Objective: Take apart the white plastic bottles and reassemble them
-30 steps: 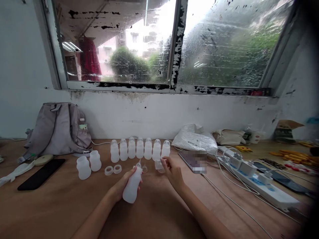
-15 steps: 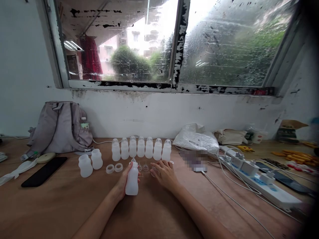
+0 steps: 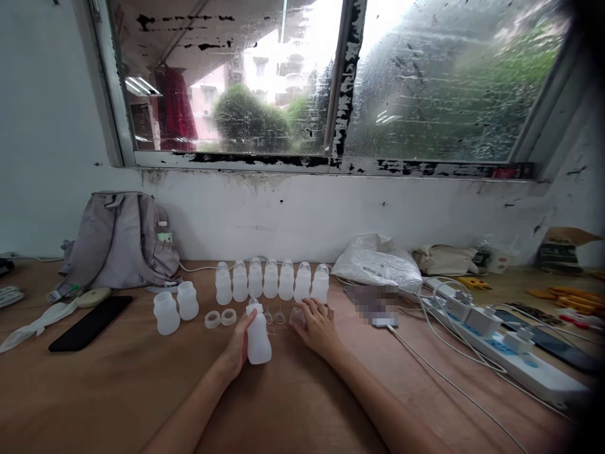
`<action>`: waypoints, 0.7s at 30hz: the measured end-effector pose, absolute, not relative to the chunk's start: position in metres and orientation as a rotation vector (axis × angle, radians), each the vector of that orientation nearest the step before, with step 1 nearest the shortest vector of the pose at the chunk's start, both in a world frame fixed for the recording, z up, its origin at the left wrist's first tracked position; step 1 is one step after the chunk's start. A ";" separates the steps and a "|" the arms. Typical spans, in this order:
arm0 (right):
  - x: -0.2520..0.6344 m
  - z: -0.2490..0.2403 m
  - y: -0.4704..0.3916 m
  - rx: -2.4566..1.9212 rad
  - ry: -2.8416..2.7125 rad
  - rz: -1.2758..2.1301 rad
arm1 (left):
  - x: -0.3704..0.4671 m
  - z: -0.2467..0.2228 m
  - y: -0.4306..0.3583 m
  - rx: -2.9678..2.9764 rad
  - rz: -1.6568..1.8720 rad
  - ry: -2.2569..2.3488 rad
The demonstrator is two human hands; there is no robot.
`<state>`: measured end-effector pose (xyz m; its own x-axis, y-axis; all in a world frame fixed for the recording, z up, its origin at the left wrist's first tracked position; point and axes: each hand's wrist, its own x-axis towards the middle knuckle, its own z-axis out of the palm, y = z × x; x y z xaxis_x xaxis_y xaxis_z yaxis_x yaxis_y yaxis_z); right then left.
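Observation:
My left hand [image 3: 240,343] is wrapped round a frosted white baby bottle [image 3: 259,340], tilted, with a ring and a clear nipple [image 3: 254,302] on top. To its right, my right hand [image 3: 319,325] is low over the table, its fingers curled at a clear dome cap [image 3: 297,315]; part of the cap is hidden. Between the hands lie two clear nipples [image 3: 279,316]. Left of the held bottle are two white collar rings [image 3: 229,316]. Two bottles without tops [image 3: 167,313] stand farther left. Behind my hands, several capped bottles [image 3: 271,280] form a row.
A black phone [image 3: 91,323] and a grey backpack [image 3: 125,239] are on the left. At the right lie a plastic-wrapped package [image 3: 378,265], a phone on a charging cable [image 3: 378,306] and a power strip [image 3: 520,362] with plugs and loose cords. A wall with a window stands behind the table [image 3: 118,391].
My right hand's fingers have curled in at the clear cap, which now shows more plainly. The bottle in my left hand has tilted slightly. The whole view has shifted a little.

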<state>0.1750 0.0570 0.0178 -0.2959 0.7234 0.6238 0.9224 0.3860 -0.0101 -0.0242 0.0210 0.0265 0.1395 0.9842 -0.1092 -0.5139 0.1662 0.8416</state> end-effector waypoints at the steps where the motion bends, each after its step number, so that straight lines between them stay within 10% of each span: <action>1: 0.176 0.017 0.057 -1.408 -2.105 -0.496 | -0.023 0.026 0.021 0.758 1.273 0.777; 16: 0.182 0.014 0.063 -1.534 -1.951 -0.586 | -0.019 0.031 0.019 1.349 1.550 1.177; 21: 0.172 0.025 0.048 -1.298 -1.945 -0.052 | -0.018 0.030 0.010 1.850 1.513 1.374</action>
<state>0.1717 0.0479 0.0254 -0.1728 0.7662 0.6190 0.7979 0.4773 -0.3681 -0.0176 0.0103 0.0304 -0.0591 0.8505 0.5227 0.4383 -0.4483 0.7790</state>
